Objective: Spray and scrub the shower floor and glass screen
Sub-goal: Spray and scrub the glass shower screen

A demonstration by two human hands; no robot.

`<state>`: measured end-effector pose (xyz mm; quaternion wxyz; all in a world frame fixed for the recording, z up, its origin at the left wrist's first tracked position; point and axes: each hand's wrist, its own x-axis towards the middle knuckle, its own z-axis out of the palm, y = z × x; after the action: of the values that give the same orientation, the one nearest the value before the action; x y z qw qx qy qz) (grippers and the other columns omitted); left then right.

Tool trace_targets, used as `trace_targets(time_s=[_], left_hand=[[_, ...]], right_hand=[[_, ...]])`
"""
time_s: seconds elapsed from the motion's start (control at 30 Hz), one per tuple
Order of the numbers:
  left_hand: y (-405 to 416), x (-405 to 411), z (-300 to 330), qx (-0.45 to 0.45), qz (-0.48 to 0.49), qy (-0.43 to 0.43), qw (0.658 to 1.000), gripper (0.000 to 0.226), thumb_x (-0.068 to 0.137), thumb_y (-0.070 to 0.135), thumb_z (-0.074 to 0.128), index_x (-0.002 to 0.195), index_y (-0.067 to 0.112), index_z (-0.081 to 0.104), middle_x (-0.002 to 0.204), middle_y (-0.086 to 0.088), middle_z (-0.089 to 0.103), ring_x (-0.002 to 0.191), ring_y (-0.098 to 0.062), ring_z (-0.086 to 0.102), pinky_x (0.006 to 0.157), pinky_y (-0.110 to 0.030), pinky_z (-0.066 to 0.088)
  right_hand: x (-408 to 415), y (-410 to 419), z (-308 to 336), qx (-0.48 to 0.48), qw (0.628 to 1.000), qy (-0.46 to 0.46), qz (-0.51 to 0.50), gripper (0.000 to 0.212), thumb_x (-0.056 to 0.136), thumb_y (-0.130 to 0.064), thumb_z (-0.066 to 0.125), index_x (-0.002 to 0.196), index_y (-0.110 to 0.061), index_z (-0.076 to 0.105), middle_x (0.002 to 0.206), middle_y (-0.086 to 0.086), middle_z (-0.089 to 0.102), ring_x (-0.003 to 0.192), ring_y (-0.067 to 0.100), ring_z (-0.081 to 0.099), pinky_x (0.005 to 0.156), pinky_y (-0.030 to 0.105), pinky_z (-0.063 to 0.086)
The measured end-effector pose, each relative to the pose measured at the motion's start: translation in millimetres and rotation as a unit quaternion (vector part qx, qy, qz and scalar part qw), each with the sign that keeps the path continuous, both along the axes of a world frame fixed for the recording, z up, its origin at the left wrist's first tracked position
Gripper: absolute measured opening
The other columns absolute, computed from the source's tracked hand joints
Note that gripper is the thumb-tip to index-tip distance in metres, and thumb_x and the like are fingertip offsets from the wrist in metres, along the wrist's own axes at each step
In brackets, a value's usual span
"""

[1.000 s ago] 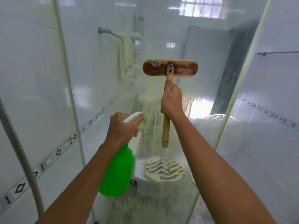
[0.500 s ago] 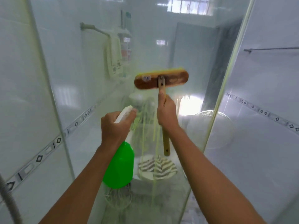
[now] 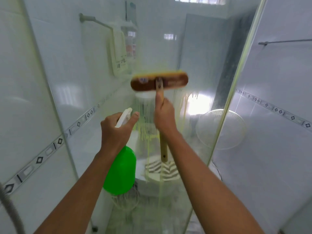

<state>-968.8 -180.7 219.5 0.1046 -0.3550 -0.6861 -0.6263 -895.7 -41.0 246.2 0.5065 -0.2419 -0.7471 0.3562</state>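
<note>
Two hands share the work: the right hand (image 3: pixel 164 115) grips the brush (image 3: pixel 158 81) against the streaked glass screen (image 3: pixel 199 73), while the left hand (image 3: pixel 116 130) holds the spray bottle (image 3: pixel 120 171) ready.

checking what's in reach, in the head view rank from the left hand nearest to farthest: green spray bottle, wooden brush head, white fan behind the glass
1. green spray bottle: gripped by the left hand at its white nozzle, body hanging below.
2. wooden brush head: up and to the right, against the glass.
3. white fan: far right, beyond the glass screen.
</note>
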Motion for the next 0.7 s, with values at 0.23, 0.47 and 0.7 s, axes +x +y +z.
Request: trace_targets(time_s=[0.23,0.47,0.7], left_hand=[[3,1,2,0.023,-0.007,-0.002,1.000,0.069,0.081,0.067,0.065,0.072,-0.001,0.068,0.071,-0.024,0.066,0.067,-0.038,0.061,0.055,-0.040,0.045],[5,7,2,0.017,-0.027,0.002,0.999,0.054,0.091,0.054,0.072,0.068,0.005,0.071,0.067,-0.019,0.068,0.057,-0.023,0.060,0.052,-0.022,0.041],[20,22,13,-0.009,-0.059,0.008,0.998,0.065,0.082,0.066,0.066,0.065,0.003,0.067,0.066,-0.021,0.066,0.054,-0.023,0.058,0.052,-0.030,0.042]], right_hand=[[10,2,-61,-0.017,1.000,-0.010,0.017,0.045,0.102,-0.052,0.031,0.092,-0.021,0.061,0.075,-0.002,0.062,0.066,0.004,0.058,0.059,0.031,0.048],[22,-17,-143,-0.067,0.992,-0.104,0.019,0.053,0.099,-0.057,0.028,0.096,-0.015,0.060,0.071,-0.007,0.057,0.063,0.004,0.054,0.053,0.017,0.039],[12,15,63,0.021,0.999,0.025,-0.028,0.047,0.103,-0.049,0.030,0.066,-0.023,0.044,0.061,-0.003,0.048,0.058,0.015,0.049,0.055,0.032,0.042]])
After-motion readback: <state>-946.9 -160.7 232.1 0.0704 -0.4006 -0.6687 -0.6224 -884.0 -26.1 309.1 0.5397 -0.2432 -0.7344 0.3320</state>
